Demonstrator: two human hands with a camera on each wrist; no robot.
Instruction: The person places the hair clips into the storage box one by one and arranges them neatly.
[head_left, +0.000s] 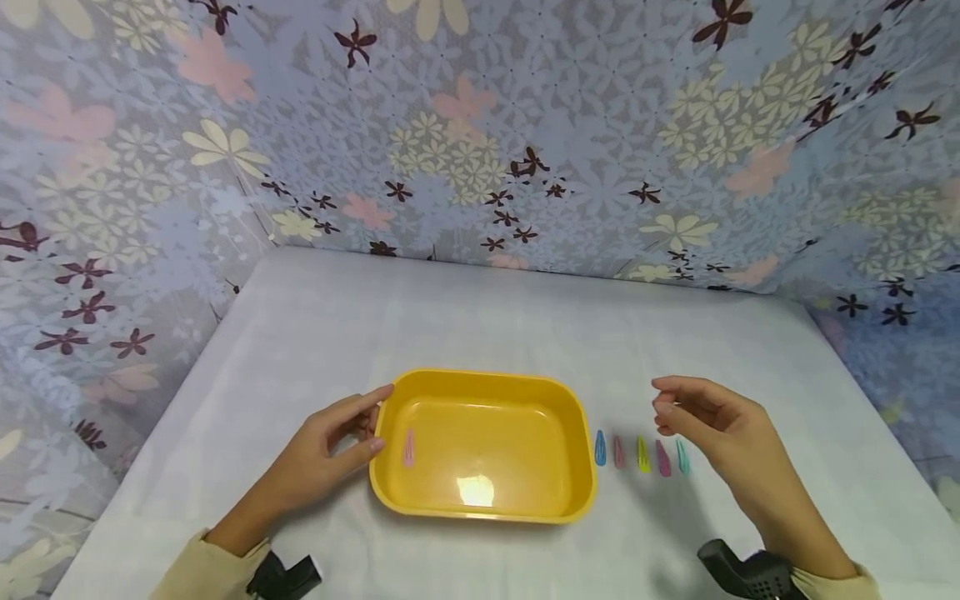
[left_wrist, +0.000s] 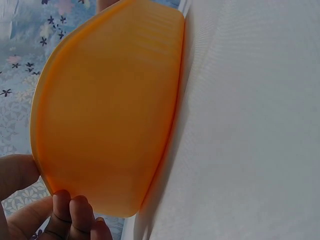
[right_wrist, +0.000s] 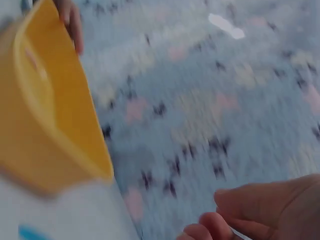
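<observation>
My left hand (head_left: pixel 322 458) holds the left end of a yellow plastic tray (head_left: pixel 480 383), fingertips and thumb at its rim. Curled fingers (left_wrist: pixel 80 212) lie against the tray's outer wall in the left wrist view. Inside the tray, near its left end, lies a pink snap hair clip (head_left: pixel 408 447). My right hand (head_left: pixel 723 442) hovers above and right of a row of clips, fingers loosely bent, nothing visible between them. From left to right the row has a blue clip (head_left: pixel 600 448), a pink clip (head_left: pixel 618 452), a yellow clip (head_left: pixel 642 454), a darker pink clip (head_left: pixel 663 458) and a teal clip (head_left: pixel 682 457).
A white cloth (head_left: pixel 480 308) covers the table under the tray and clips. Behind and at both sides hangs flower-patterned fabric (head_left: pixel 585 142). Black wrist cameras (head_left: pixel 750 571) sit on both wrists, against beige sleeves.
</observation>
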